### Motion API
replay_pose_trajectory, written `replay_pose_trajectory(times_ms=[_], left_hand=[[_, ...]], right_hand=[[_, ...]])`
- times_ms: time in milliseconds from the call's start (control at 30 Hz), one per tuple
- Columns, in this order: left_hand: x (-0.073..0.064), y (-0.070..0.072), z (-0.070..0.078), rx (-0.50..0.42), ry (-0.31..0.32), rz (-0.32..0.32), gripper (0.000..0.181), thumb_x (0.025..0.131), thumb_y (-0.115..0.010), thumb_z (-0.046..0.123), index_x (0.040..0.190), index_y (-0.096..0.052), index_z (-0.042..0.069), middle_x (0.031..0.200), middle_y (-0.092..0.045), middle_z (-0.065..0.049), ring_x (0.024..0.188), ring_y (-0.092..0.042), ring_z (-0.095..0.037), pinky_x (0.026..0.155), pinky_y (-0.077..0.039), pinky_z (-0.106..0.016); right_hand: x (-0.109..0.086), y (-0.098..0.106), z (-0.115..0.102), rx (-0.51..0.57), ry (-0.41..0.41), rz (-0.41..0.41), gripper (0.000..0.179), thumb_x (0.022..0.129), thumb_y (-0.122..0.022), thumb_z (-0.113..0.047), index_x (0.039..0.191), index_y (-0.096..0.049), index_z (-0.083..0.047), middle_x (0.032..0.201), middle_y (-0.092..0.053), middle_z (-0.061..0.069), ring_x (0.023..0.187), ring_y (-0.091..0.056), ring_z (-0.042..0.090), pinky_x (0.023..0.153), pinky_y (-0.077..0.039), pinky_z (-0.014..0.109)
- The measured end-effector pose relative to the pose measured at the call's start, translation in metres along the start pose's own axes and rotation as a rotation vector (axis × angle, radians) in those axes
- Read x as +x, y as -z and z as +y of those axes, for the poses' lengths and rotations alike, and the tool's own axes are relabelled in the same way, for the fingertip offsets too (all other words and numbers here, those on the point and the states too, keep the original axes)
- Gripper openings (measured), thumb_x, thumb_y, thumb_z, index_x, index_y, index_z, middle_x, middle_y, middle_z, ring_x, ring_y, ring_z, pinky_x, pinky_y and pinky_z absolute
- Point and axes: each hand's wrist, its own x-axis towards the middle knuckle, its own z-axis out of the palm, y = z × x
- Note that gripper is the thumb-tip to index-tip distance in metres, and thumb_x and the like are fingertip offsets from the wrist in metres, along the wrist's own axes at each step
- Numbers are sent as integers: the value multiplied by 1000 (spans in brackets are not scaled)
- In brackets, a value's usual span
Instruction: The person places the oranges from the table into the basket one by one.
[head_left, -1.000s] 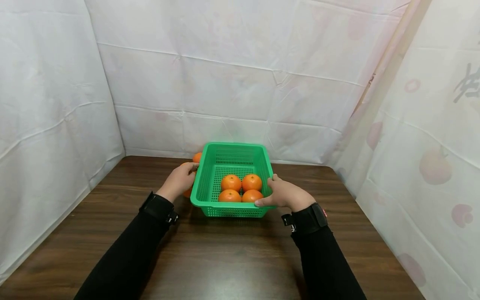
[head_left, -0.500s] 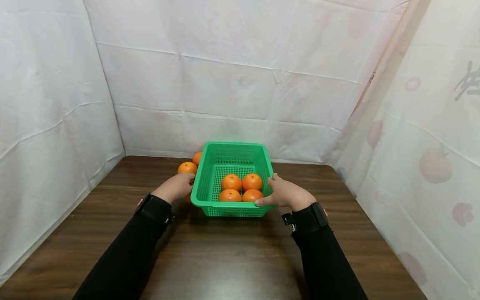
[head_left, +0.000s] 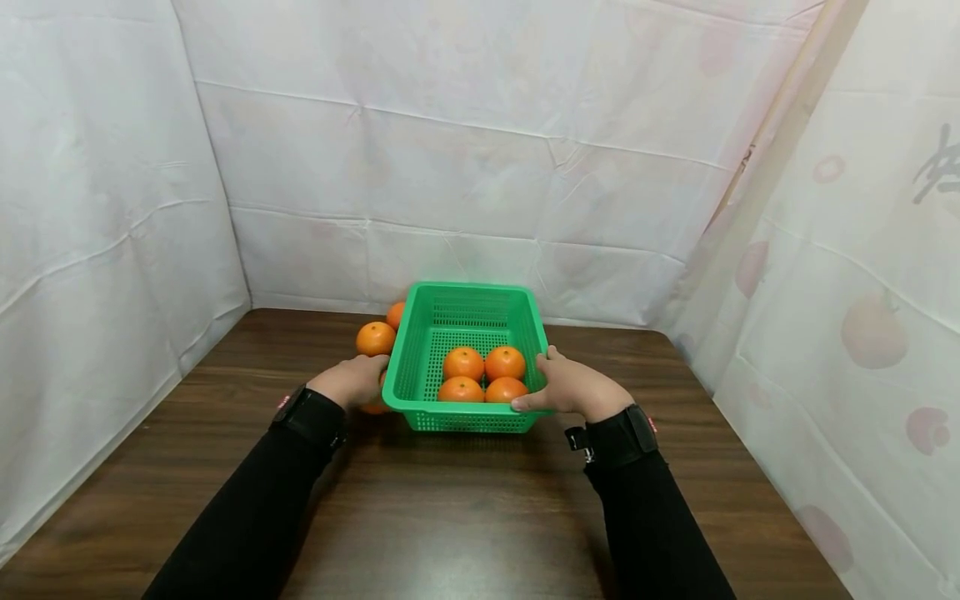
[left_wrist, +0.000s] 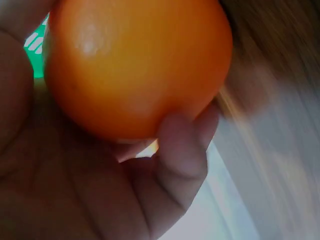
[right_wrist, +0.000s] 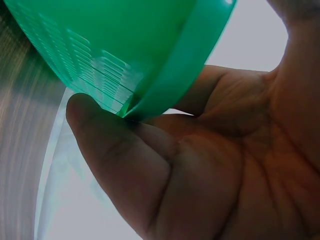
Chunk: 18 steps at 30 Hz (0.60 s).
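Your left hand [head_left: 347, 382] grips an orange [left_wrist: 140, 65], clear only in wrist view; your right hand [head_left: 579, 389] grips the basket [head_left: 468, 422], long axis forward.

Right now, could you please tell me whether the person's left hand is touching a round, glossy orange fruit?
Touching: the left wrist view shows the left hand with its fingers curled against the round, glossy orange fruit.

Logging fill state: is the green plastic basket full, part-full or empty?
Part-full: the green plastic basket holds four visible oranges toward its near side, with bare perforated floor behind them.
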Motion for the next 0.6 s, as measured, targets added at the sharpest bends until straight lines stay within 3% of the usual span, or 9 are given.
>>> replay_pose_trajectory(times_ms=[100, 267, 367, 600], left_hand=[[-3, -1, 1, 66, 32, 33, 36, 94, -79, 40, 116, -61, 17, 110, -62, -14, 97, -57, -34, 86, -49, -50], [-1, -2, 6, 43, -50, 56, 18, 94, -77, 31, 96, -62, 21, 92, -60, -5, 89, -56, -27, 81, -47, -43], [2, -2, 9, 30, -87, 51, 19, 93, -77, 28, 86, -61, 21, 83, -60, -2, 82, -58, -23, 77, -48, -40], [2, -5, 10, 48, -109, 73, 21, 90, -77, 21, 82, -58, 21, 79, -59, 2, 77, -57, -20, 74, -47, -38]], right_hand=[[0, 0, -1, 1, 0, -5, 114, 91, -76, -65, 170, -21, -4, 179, -3, 21, 164, -21, 42, 128, -30, 62], [0, 2, -3, -10, -6, -4, 113, 92, -75, -65, 170, -20, -5, 179, -2, 21, 164, -21, 42, 127, -31, 62], [1, 3, -3, -15, -9, -4, 114, 92, -75, -65, 170, -19, -4, 179, -1, 21, 164, -21, 43, 127, -31, 62], [0, 1, -3, -15, -10, -8, 113, 92, -74, -65, 170, -19, -4, 179, -1, 23, 163, -21, 44, 127, -32, 63]])
